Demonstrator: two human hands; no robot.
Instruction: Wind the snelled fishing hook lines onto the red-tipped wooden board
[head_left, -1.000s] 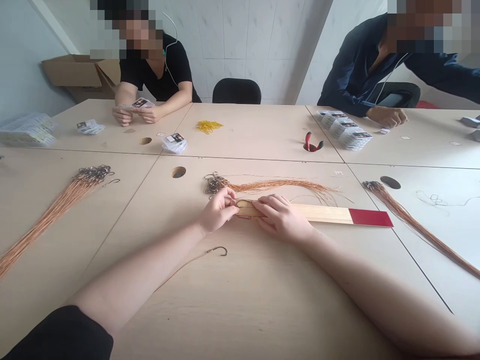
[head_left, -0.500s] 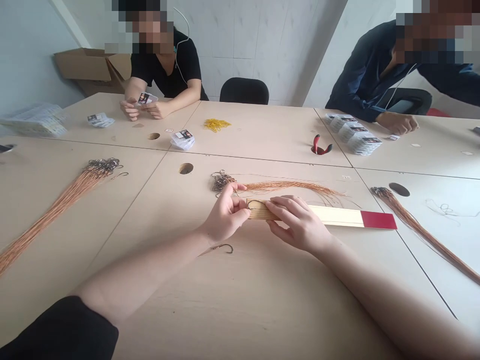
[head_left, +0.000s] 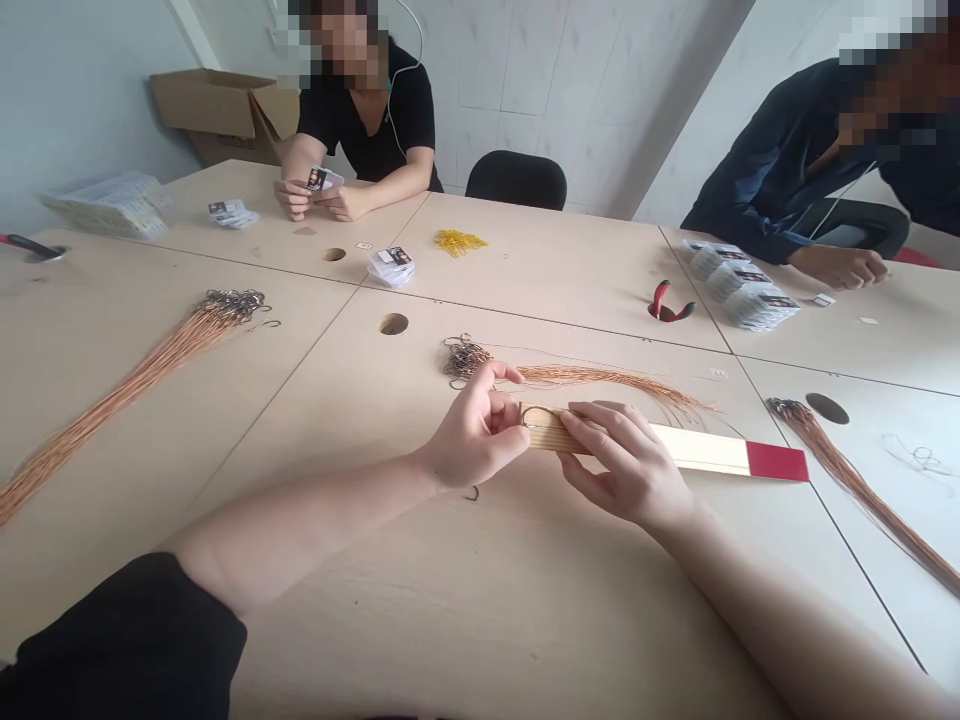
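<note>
A large fishing hook (head_left: 534, 415) lies on the bare wood end of a flat strip (head_left: 697, 447), which is cream further along with a dark red tip. My right hand (head_left: 626, 460) grips the strip from above, its fingertips over the hook's shank. At the strip's left end, my left hand (head_left: 472, 435) is closed with thumb and curled fingers against the edge, one finger raised. Just behind the hands rests a bundle of hooks (head_left: 466, 358) with copper-coloured lines (head_left: 615, 378). Another hook (head_left: 472, 493) lies below my left wrist, partly hidden by it.
More hook bundles lie left (head_left: 172, 350) and right (head_left: 847, 455). Red-handled pliers (head_left: 664, 305) stand in a table hole. Small packs (head_left: 391, 266), stacked packs (head_left: 750, 285) and yellow pieces (head_left: 459, 241) sit further back. Two people sit opposite, one holding a card (head_left: 321, 180).
The whole view has shifted, so things appear further right. Both hands keep much the same hold on the strip and hook. My left forearm now covers more of the loose hook.
</note>
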